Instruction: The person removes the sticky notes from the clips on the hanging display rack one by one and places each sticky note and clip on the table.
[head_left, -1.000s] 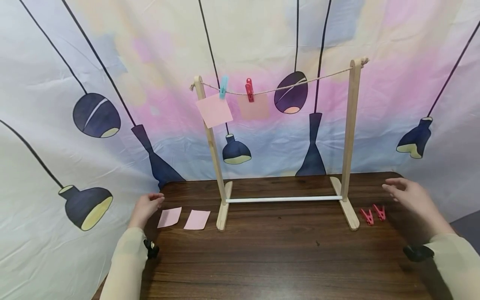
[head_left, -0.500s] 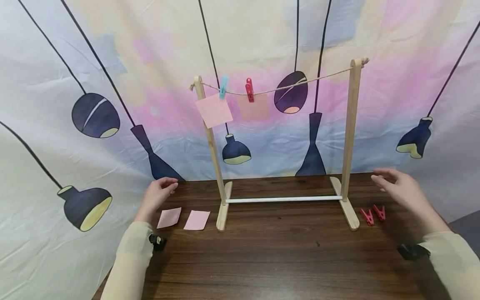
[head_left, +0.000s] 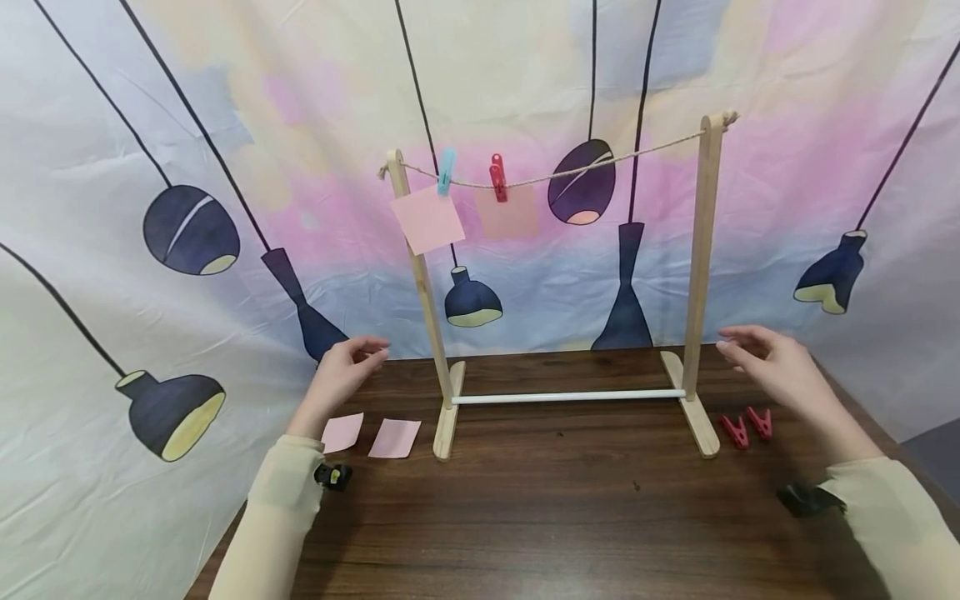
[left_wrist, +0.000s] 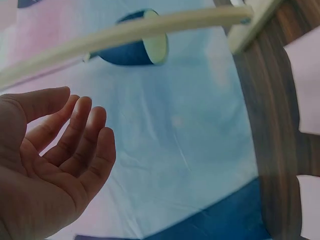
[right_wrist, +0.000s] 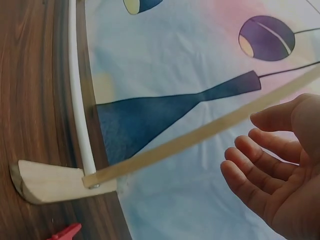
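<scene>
My left hand hovers with loosely bent fingers outside the stand's left post, and the left wrist view shows nothing in its grasp. Beyond the right post, my right hand hangs likewise, its palm bare in the right wrist view. A rope runs between the two posts. From its left part a blue clothespin holds a tilted pink paper square. Beside it a red clothespin holds another pink paper square.
Two pink paper squares lie on the dark wooden table, left of the stand. Two red clothespins lie right of its foot. A white crossbar joins the feet. A lamp-patterned cloth hangs behind.
Both hands have risen and moved inward, the left one rightward and the right one leftward, toward the stand's posts. The papers and clothespins have stayed where they were.
</scene>
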